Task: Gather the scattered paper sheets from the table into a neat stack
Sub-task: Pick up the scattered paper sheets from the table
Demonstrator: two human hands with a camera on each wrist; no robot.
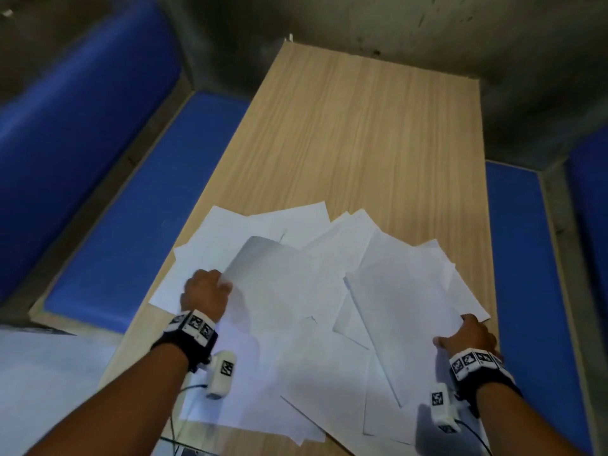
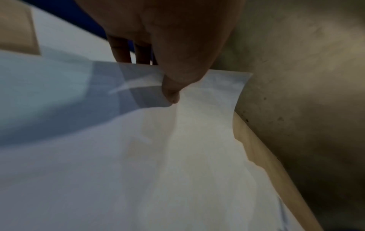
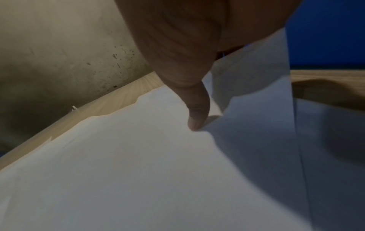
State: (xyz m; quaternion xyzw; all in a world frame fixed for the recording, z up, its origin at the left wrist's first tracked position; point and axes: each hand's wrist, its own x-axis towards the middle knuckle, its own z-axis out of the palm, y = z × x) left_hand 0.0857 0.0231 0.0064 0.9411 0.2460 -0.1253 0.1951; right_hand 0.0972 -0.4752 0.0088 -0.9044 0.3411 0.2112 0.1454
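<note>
Paper sheets fanned, overlapping, on near half of wooden table. Left hand at 9 o'clock of pile, pinching lifted sheet edge, thumb on top. Right hand at 4 o'clock, thumb pressing down, fingers under raised edge. Blue benches flanking table.

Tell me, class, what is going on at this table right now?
A person is gathering loose white paper sheets spread in an overlapping mess across the near end of a wooden table. The left hand pinches the edge of one sheet and curls it up off the pile. The right hand grips the edge of the sheets on the right side, thumb on top. The papers are not yet squared into a neat stack. Blue cushioned benches flank the table.
</note>
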